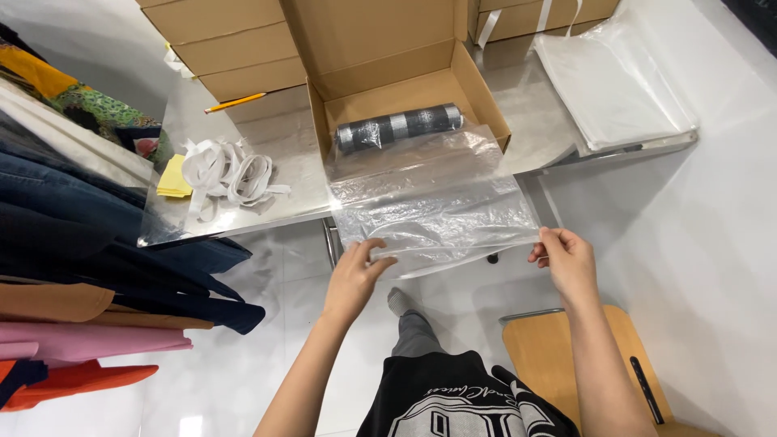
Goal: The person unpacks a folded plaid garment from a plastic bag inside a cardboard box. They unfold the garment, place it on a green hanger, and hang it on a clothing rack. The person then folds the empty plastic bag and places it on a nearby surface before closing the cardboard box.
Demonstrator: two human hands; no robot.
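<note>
A clear plastic bag (429, 206) stretches from the open cardboard box (477, 81) out over the table's front edge. My left hand (356, 271) pinches its near left corner and my right hand (562, 255) grips its near right corner. At the bag's far end, inside the box, lies a rolled garment with black and grey stripes (398, 126).
On the steel table (275, 154) lie a heap of white straps (227, 171), a yellow pad (174, 178) and a pencil (235, 102). Closed cardboard boxes (231, 44) stack behind. A pile of clear bags (607, 77) sits at right. Hanging clothes (73, 243) crowd the left; a wooden chair (558, 348) stands below.
</note>
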